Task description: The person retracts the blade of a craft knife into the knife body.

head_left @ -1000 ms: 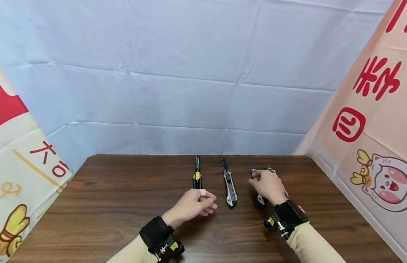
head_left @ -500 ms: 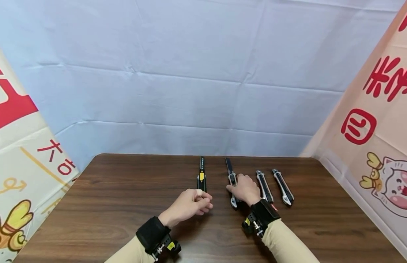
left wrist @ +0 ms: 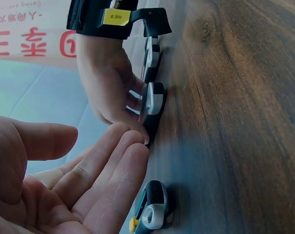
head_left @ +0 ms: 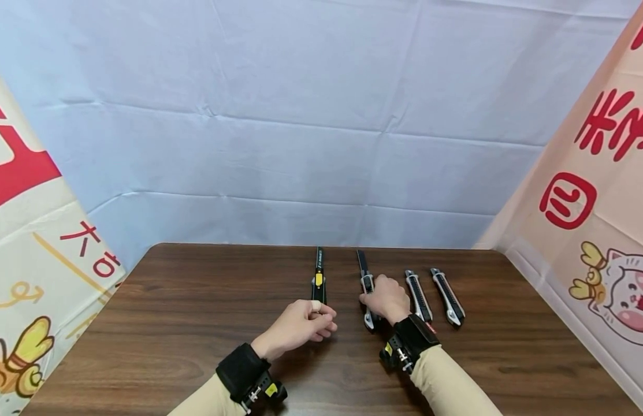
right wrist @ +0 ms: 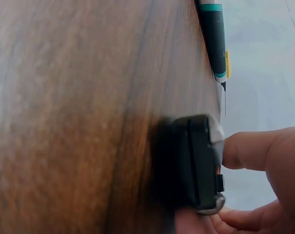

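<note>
Nearest the camera: two cream sleeves with black wrist straps coming in over a dark wood-grain counter (head_left: 160, 323). Left hand (head_left: 299, 325) resting on the wood, fingers loosely curled, holding nothing, a pale band on one finger; relaxed and half spread in the left wrist view, palm up (left wrist: 64, 190). Just past its fingertips, a slim black knife with a yellow slider (head_left: 318, 277), pointing away toward the far edge. Right hand (head_left: 387, 299) laid over the second knife (head_left: 364, 271), a black and silver box cutter; grip pinching its body, thumb and fingertips on either side in the right wrist view (right wrist: 198, 163). That cutter flat on the counter, about the middle of the row, blade end sticking out beyond the knuckles. Right of it, two more black and silver cutters (head_left: 417, 294) (head_left: 447, 296) lying side by side, close but apart, angled a bit outward. Further back, counter edge meeting a creased pale blue sheet (head_left: 321, 115) hung as a backdrop. Either side, cream banners with red characters: left one (head_left: 35, 231) with a yellow cartoon figure low down, right one (head_left: 597, 190) with a cartoon cat.
</note>
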`<state>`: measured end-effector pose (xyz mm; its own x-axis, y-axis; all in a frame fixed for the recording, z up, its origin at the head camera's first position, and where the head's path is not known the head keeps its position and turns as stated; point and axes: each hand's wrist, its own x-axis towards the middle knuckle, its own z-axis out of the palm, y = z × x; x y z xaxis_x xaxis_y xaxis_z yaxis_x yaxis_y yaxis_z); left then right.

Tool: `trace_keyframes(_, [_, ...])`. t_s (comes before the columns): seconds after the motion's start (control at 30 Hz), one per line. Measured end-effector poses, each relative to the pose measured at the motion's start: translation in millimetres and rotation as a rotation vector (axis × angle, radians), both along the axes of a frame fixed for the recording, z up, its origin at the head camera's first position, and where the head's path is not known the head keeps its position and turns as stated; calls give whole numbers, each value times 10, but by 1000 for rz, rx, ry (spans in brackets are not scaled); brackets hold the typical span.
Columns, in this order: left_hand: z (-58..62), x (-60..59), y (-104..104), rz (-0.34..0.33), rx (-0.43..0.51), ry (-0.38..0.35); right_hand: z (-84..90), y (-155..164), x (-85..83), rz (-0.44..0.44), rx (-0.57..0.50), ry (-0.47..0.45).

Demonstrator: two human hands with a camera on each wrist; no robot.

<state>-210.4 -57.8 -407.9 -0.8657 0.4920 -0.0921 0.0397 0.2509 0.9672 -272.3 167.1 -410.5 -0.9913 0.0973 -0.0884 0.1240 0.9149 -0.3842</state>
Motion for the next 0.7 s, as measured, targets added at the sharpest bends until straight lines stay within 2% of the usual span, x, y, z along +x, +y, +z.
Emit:
trace_keyframes(0.17, [-7,-5,5,-2,-5,4,17,-3,41,-3,-28,34])
trace_keyframes(0.37, [-15,12,97,-9,-4,3,153,-55,165,17,-136,63])
trace_keyframes(0.53, [-37,46,209,-26,13,-20,267,-168,298,57,-215,98])
trace_keyframes(0.7, [-71,77,282,-48,44,-61,303,-267,393,91,-258,135])
